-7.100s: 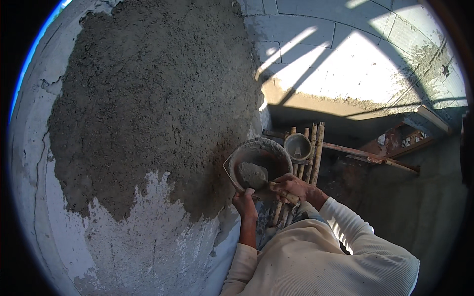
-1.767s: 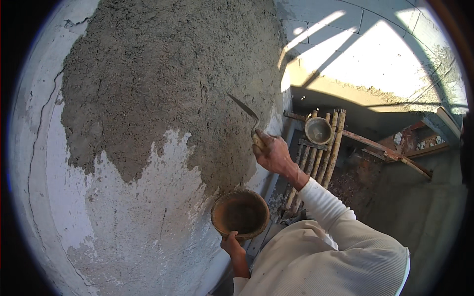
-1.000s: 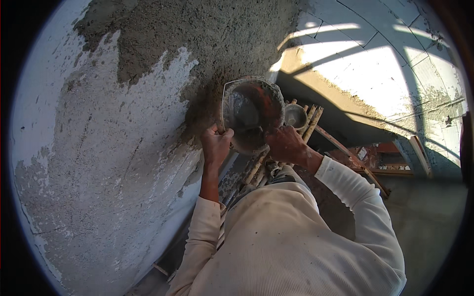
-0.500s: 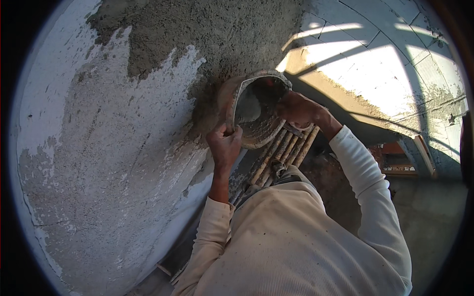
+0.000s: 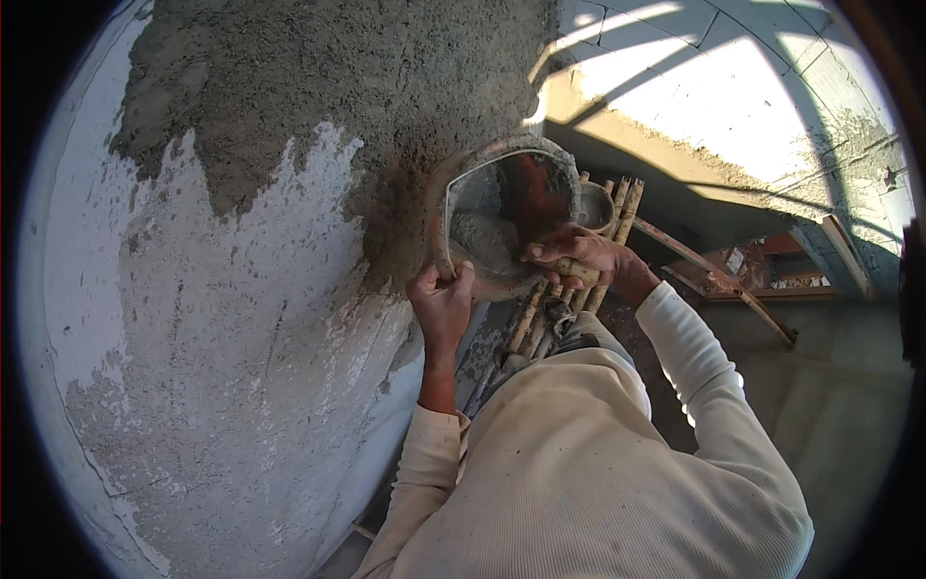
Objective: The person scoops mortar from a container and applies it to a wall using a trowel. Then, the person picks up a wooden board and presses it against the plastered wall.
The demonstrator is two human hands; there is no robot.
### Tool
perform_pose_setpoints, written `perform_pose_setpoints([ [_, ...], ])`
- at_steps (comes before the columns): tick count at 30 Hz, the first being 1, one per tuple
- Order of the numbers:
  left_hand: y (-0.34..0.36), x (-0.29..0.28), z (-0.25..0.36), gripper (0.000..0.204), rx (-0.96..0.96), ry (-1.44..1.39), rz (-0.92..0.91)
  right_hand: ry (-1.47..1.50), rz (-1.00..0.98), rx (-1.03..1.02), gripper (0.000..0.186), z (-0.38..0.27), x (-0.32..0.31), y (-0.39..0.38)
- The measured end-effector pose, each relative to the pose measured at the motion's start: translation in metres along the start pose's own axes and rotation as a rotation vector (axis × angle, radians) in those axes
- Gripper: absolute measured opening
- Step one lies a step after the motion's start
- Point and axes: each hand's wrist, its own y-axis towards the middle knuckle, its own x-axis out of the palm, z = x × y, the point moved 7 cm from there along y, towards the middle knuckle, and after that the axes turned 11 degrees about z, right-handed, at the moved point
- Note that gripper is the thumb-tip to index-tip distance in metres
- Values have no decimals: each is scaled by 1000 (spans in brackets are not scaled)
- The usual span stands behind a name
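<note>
A mortar-caked bucket (image 5: 461, 164) is tilted so that its mouth faces me, close against the plastered wall. My left hand (image 5: 444, 299) is closed on its near left rim, thumb on top. Wet grey mortar (image 5: 482, 236) lies inside. My right hand (image 5: 593, 259) is wrapped round the light wooden handle (image 5: 571, 270) of what looks like a trowel, at the bucket's right edge. The trowel's blade is hard to make out against the dark inside of the bucket.
On the left rises a white wall (image 5: 241, 318) with rough grey plaster (image 5: 318, 77) on its upper part. Wooden poles (image 5: 526, 323) form the platform underfoot. Behind the tilted one stands another round bucket (image 5: 594, 206). A block wall (image 5: 714, 106) lies in sunlight at the right.
My right hand has turned and drawn back toward me, so the wooden handle now shows. The bucket's mouth has come round further toward me, and a second bucket has come into sight behind it.
</note>
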Motion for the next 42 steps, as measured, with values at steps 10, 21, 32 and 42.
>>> perform_pose_setpoints([
  [10,-6,31,-103,17,-429,-268,344,537,106,-184,20,8,15,-14],
  [21,-65,-83,-166,36,-510,-88,485,464,974,-863,17,-137,-98,-82],
  [32,-122,-98,-133,41,-496,-18,670,-579,1401,-845,28,-210,-100,89],
  [42,-67,-63,-143,20,-524,29,540,-1042,145,-629,29,-8,40,21],
])
